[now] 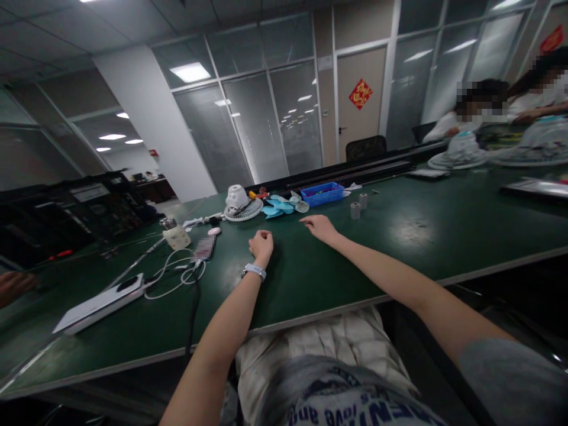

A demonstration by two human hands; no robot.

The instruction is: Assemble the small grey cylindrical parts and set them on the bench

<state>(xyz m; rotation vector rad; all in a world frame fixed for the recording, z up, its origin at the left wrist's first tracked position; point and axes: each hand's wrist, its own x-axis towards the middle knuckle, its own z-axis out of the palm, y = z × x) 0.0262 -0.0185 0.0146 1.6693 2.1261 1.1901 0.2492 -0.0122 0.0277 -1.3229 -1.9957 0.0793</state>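
Note:
My left hand (261,244) rests on the green table (328,266) with its fingers curled in and nothing seen in them. To its right, my right hand (320,228) hovers low over or touches the table, index finger stretched to the left and nothing in its grasp. Beyond the hands lie light-blue fan blades (279,205), a white fan motor housing with a round grille (242,207) and a clear plastic piece (302,205). Behind my right hand is a blue tray (323,195) with small items inside. Two grey metal cylinders (355,210) stand farther right.
On the left are a white power bank or phone-like device (102,303) with white cables (175,278), a cream cup (176,236) and a pink round object (214,231). Another person's hand (16,287) shows at the left edge. Two people sit at the far right by fan parts (464,152).

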